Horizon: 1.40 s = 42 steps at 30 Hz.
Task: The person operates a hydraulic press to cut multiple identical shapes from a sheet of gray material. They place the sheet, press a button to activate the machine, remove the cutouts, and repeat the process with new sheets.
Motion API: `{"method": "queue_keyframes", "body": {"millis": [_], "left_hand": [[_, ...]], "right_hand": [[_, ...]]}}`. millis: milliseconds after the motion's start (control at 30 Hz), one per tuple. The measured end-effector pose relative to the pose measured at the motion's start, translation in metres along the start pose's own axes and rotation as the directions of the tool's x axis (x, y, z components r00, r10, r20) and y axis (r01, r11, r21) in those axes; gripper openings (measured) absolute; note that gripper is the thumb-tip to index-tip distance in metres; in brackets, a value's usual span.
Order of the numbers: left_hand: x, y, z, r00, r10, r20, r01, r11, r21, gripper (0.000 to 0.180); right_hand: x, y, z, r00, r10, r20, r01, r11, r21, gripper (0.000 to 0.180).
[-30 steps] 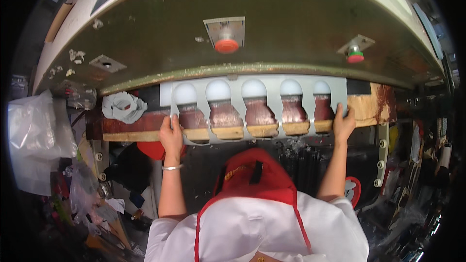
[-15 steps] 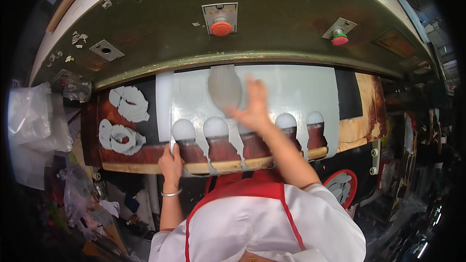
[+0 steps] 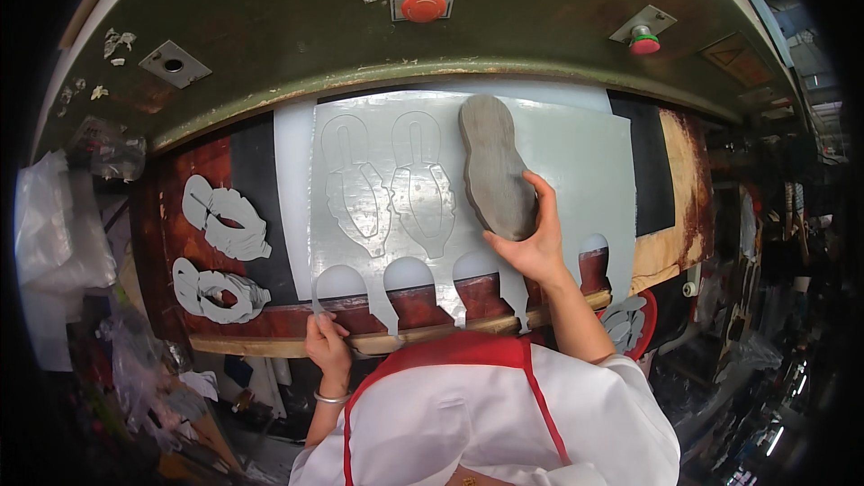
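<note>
A large pale grey sheet (image 3: 583, 166) lies across the work board, with scalloped cutouts along its near edge. My left hand (image 3: 328, 348) is closed at the sheet's near left corner, pinching its edge. On the sheet, right of centre, my right hand (image 3: 533, 247) grips the near end of a grey-brown, sole-shaped cutting die (image 3: 493, 162), thumb on one side and fingers on the other. Left of the die, two outlined shapes are cut side by side: a left cut piece (image 3: 357, 207) and a right cut piece (image 3: 423, 202). Both still lie flat within the sheet.
Two stacks of grey cut pieces, a far stack (image 3: 225, 216) and a near stack (image 3: 219, 291), rest at the left. Beyond the board runs a green machine beam (image 3: 297, 36) with a red button (image 3: 424, 5). A red tub (image 3: 641, 324) of grey pieces stands at the near right.
My right hand has taken hold of the die, which now sits farther right and tilted. A second cut outline shows where it was. My left hand stays at the sheet's corner.
</note>
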<state>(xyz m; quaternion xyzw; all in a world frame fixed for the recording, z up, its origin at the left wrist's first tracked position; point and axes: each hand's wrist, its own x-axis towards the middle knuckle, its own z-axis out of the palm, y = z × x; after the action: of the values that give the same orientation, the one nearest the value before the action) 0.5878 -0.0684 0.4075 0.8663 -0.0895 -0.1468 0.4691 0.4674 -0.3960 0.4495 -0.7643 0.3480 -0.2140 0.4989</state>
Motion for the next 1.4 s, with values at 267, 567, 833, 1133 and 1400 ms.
{"method": "queue_keyframes", "body": {"millis": [267,567,833,1133,1400], "left_hand": [[0.042,0.021,0.02,0.997,0.07,-0.022,-0.064,0.979,0.195,0.028],[0.131,0.051,0.058,0.992,0.083,-0.093,-0.043,0.928,0.37,0.038],[0.205,0.08,0.078,0.986,0.152,-0.075,-0.098,0.871,0.481,0.04],[0.192,0.073,0.068,0.976,0.192,-0.099,-0.155,0.943,0.295,0.043],[0.167,0.052,0.056,0.978,0.194,-0.075,-0.179,0.969,0.17,0.038]], "right_hand": [[0.061,0.037,0.022,0.981,-0.189,0.051,0.195,0.957,-0.216,0.101],[0.206,0.006,-0.109,0.654,-0.363,-0.664,0.015,0.884,-0.468,0.087],[0.224,0.044,-0.094,0.605,-0.421,-0.676,0.065,0.872,-0.485,0.09],[0.107,0.099,-0.138,0.745,0.158,-0.648,-0.43,0.856,-0.286,0.035],[0.056,0.119,-0.147,0.837,0.144,-0.528,-0.374,0.855,-0.359,0.028]]}}
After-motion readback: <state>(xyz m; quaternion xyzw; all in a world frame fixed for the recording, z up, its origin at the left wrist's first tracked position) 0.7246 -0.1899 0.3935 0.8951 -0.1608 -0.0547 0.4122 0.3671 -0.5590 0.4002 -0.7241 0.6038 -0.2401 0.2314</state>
